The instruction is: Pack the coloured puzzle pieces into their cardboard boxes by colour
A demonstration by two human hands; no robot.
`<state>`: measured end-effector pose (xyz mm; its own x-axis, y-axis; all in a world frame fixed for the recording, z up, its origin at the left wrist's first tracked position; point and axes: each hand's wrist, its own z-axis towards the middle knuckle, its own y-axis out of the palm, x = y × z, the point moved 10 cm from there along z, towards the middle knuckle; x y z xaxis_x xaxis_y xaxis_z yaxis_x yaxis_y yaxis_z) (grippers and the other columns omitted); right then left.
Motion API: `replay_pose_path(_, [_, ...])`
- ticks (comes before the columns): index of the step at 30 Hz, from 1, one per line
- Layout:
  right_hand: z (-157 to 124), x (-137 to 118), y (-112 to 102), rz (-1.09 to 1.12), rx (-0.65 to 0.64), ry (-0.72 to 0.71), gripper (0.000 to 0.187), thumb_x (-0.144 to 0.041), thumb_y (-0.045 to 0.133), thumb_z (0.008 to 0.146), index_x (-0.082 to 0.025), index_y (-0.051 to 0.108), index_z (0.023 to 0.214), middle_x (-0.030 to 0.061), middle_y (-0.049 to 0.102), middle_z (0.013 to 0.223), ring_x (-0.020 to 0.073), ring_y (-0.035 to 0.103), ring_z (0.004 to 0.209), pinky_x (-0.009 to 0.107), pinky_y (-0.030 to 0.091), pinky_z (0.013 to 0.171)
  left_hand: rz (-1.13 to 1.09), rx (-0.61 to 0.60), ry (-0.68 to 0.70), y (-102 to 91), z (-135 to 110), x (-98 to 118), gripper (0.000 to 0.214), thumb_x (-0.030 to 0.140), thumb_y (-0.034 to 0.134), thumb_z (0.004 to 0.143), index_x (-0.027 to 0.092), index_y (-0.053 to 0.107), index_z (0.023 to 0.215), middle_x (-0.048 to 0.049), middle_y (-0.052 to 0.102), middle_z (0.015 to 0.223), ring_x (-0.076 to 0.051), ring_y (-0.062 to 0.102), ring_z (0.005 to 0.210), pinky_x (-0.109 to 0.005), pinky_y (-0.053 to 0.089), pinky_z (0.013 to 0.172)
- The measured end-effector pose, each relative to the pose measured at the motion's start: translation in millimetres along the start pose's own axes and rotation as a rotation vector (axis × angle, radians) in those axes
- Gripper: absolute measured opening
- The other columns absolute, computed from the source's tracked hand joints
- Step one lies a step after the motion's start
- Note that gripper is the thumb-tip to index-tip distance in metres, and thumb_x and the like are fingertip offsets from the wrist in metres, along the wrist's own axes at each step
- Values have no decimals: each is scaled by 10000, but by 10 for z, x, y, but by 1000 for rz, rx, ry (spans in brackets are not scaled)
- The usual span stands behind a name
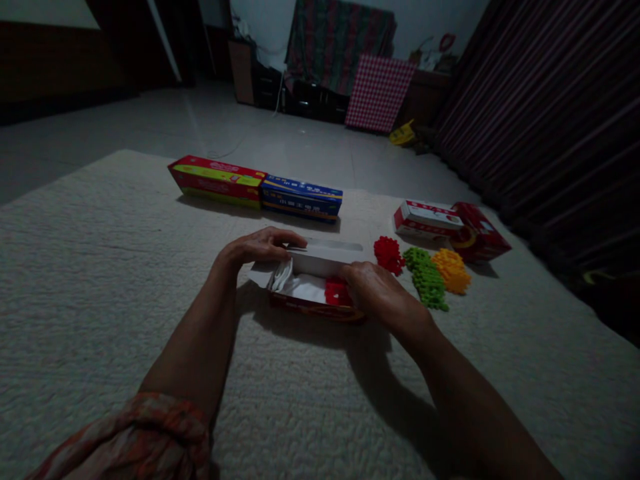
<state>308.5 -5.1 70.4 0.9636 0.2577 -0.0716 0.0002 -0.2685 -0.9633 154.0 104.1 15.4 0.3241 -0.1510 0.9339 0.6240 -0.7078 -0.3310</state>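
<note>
The left hand [263,245] pinches the lid [327,252] at eleven o'clock; the right hand [373,283] curls over the box [305,305] at three, grip hidden. Lid-work, I'd say; next wants steadiness.

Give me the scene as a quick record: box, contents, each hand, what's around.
Open box: on the cream quilt, lid raised
Contents: white material; red item at the right end
Left hand: at the lid's left end
Right hand: at the box's right end, fingertips hidden
Right side: red pile, green pile, orange pile
Beyond, end to end: red-and-yellow box, blue box
</note>
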Motion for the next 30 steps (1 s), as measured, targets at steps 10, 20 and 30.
replay_pose_path(10, [148, -98, 107, 86, -38, -199, 363, -27, 531, 864, -230, 768, 1049, 80, 777, 1012, 185, 695, 856, 241, 421, 685, -31, 4, -1, 2, -9, 2, 550, 259, 741, 691, 183, 711, 1235, -93, 736, 1234, -259, 659, 1096, -376, 499, 942])
replay_pose_path(20, [294, -187, 257, 29, -90, -242, 279, -86, 584, 863, -224, 777, 1009, 87, 780, 1024, 191, 695, 891, 256, 455, 730, 30, 8, -41, 12, -11, 5, 540, 298, 745, 711, 218, 711, 1244, -81, 721, 1275, -262, 650, 1115, -339, 507, 908])
replay_pose_path(30, [100, -19, -131, 190, 142, -255, 319, -65, 548, 900, -195, 753, 1107, 87, 775, 1036, 181, 696, 929, 258, 469, 776, 57, 10, -46, -8, -1, -32, 532, 330, 745, 724, 247, 715, 1249, -76, 714, 1302, -294, 645, 1166, -352, 519, 944])
